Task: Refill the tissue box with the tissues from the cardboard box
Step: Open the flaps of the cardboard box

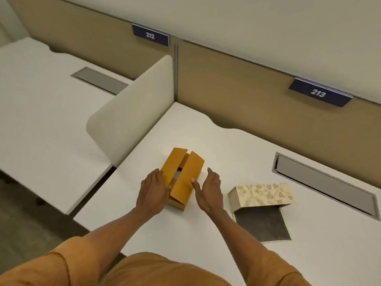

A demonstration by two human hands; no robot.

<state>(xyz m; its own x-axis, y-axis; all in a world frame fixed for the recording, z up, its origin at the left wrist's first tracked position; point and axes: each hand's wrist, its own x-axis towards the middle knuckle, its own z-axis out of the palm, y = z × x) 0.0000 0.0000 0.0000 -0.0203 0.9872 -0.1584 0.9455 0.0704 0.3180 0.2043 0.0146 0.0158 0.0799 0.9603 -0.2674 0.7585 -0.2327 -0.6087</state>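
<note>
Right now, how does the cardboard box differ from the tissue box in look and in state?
The cardboard box is plain orange-brown; the tissue box has a cream floral print. The cardboard box has two top flaps partly shut; the tissue box lies tipped with a grey flap folded out. Hands flank the cardboard box; the tissue box lies alone. Both rest on the white desk.

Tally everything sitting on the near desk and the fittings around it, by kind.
Cardboard boxes: 1 (orange-brown cardboard box)
Tissue boxes: 1 (floral tissue box, lying open)
Desk number signs: 2 (212, 213)
Cable hatches: 2 ()
Total: 6
</note>
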